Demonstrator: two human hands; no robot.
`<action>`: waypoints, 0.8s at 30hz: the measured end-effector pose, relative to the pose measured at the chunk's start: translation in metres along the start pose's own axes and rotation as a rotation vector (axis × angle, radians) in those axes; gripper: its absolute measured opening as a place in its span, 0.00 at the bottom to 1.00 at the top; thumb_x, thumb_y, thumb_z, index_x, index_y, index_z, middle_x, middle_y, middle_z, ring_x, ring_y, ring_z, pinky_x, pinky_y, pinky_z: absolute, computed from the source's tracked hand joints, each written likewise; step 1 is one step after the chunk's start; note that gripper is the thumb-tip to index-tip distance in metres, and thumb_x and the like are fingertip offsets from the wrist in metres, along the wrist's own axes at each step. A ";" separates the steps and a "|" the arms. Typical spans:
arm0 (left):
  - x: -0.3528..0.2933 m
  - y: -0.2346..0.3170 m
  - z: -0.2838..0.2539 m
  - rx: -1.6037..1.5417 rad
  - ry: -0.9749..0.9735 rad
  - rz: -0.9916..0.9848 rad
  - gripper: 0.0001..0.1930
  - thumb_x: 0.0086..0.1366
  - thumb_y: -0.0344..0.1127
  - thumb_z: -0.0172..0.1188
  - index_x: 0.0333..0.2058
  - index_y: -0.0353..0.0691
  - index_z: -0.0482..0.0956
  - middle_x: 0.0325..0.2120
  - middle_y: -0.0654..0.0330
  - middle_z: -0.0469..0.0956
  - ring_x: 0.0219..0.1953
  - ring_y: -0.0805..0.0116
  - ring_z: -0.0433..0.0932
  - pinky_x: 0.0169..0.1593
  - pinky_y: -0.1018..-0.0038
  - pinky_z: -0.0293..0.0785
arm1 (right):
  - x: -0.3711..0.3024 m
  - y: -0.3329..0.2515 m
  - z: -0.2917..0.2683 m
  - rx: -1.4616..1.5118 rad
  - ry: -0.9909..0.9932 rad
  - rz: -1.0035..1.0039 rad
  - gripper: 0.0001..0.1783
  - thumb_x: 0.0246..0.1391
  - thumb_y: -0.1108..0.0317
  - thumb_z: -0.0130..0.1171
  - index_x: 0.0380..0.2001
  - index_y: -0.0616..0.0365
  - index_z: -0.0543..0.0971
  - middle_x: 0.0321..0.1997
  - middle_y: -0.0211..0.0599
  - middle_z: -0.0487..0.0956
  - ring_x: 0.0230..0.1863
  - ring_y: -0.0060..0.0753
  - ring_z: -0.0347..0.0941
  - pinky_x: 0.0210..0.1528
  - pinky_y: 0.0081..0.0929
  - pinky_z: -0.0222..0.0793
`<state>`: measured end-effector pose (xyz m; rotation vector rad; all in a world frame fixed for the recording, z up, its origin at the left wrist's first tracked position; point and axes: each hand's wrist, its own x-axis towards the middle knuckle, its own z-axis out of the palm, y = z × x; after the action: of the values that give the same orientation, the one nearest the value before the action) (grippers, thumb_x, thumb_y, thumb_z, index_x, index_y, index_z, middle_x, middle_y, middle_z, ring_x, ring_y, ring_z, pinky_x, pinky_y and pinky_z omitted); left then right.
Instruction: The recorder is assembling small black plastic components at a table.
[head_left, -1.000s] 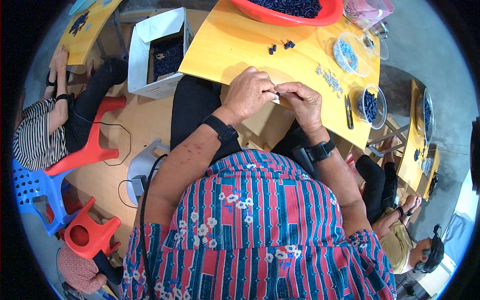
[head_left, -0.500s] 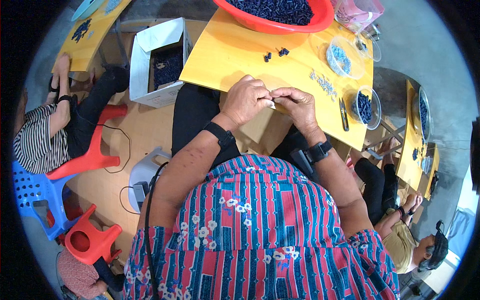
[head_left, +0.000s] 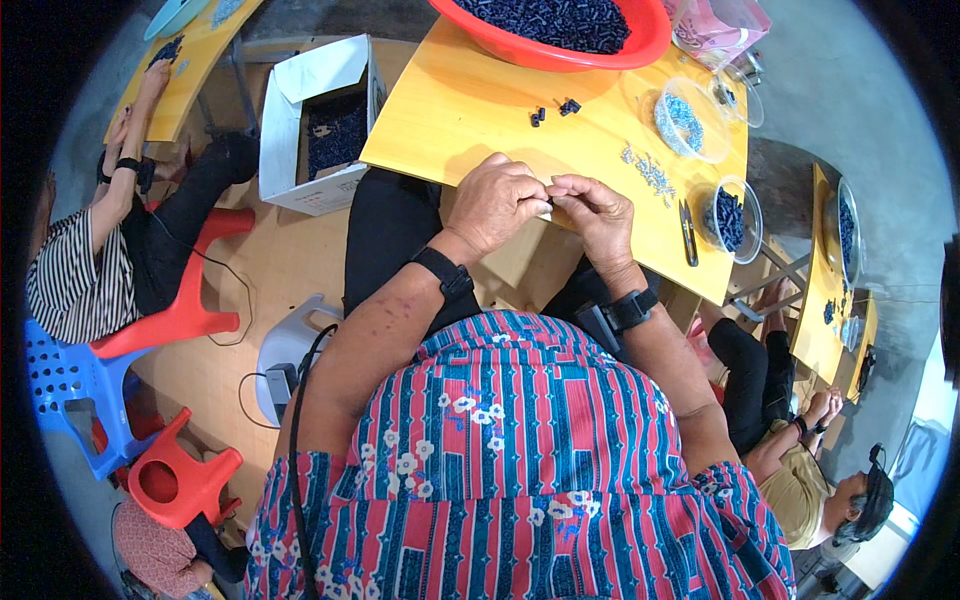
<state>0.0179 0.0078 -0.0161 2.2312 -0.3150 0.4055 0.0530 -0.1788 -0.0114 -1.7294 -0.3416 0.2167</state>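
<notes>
My left hand (head_left: pixel 494 203) and my right hand (head_left: pixel 600 219) meet at the table's near edge, thumbs and fingertips pinched together. A small dark piece (head_left: pixel 550 200) shows between the fingertips; most of it is hidden, so its shape is unclear. Just beyond the hands on the yellow table (head_left: pixel 455 110) lie a few short dark cylindrical parts (head_left: pixel 538 117) and a second little cluster of dark parts (head_left: pixel 570 106). Right of my right hand is a scatter of small silvery pieces (head_left: pixel 650 172).
A red basin (head_left: pixel 655 50) heaped with dark parts stands at the back. Along the right are a clear tub of pale-blue bits (head_left: pixel 664 128), a tub of dark parts (head_left: pixel 752 236) and black tweezers (head_left: pixel 688 232). A white carton (head_left: pixel 283 150) stands at left; co-workers sit both sides.
My hands keep their pinch almost in place, with a slight shift of the fingers. At far left, a co-worker's hand has reached forward to the dark pile on another table.
</notes>
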 end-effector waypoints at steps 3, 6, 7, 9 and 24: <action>0.000 0.000 0.000 0.002 0.007 0.001 0.06 0.52 0.38 0.69 0.25 0.44 0.84 0.27 0.64 0.81 0.35 0.60 0.76 0.43 0.66 0.73 | -0.001 0.000 0.002 -0.016 -0.002 -0.050 0.13 0.55 0.81 0.64 0.44 0.60 0.84 0.41 0.34 0.86 0.43 0.23 0.81 0.50 0.22 0.77; 0.000 0.000 -0.001 -0.001 0.005 -0.003 0.06 0.52 0.39 0.69 0.26 0.45 0.84 0.27 0.64 0.81 0.35 0.60 0.76 0.43 0.66 0.74 | -0.003 -0.003 0.006 0.009 0.017 -0.069 0.15 0.54 0.83 0.63 0.45 0.60 0.83 0.40 0.33 0.85 0.43 0.22 0.80 0.50 0.22 0.77; 0.000 0.001 -0.001 -0.002 0.005 -0.004 0.06 0.52 0.39 0.69 0.26 0.45 0.84 0.27 0.64 0.81 0.35 0.60 0.76 0.43 0.66 0.74 | -0.003 -0.002 0.006 0.009 0.017 -0.068 0.15 0.54 0.83 0.63 0.45 0.60 0.83 0.40 0.33 0.85 0.43 0.22 0.80 0.50 0.22 0.77; 0.000 0.001 -0.001 -0.010 0.003 -0.014 0.06 0.52 0.39 0.69 0.26 0.45 0.84 0.27 0.64 0.81 0.35 0.60 0.76 0.43 0.66 0.74 | -0.002 -0.001 0.008 0.038 0.045 -0.107 0.16 0.54 0.84 0.62 0.46 0.59 0.83 0.39 0.32 0.84 0.42 0.22 0.79 0.49 0.22 0.77; -0.001 0.000 -0.001 -0.002 -0.003 0.016 0.06 0.53 0.39 0.68 0.26 0.45 0.85 0.28 0.64 0.81 0.36 0.60 0.75 0.43 0.66 0.73 | -0.003 -0.002 0.002 0.131 0.038 0.050 0.13 0.54 0.82 0.64 0.43 0.60 0.84 0.39 0.32 0.85 0.42 0.21 0.80 0.47 0.21 0.77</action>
<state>0.0168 0.0087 -0.0152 2.2289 -0.3355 0.4103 0.0495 -0.1781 -0.0103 -1.6118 -0.2514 0.2367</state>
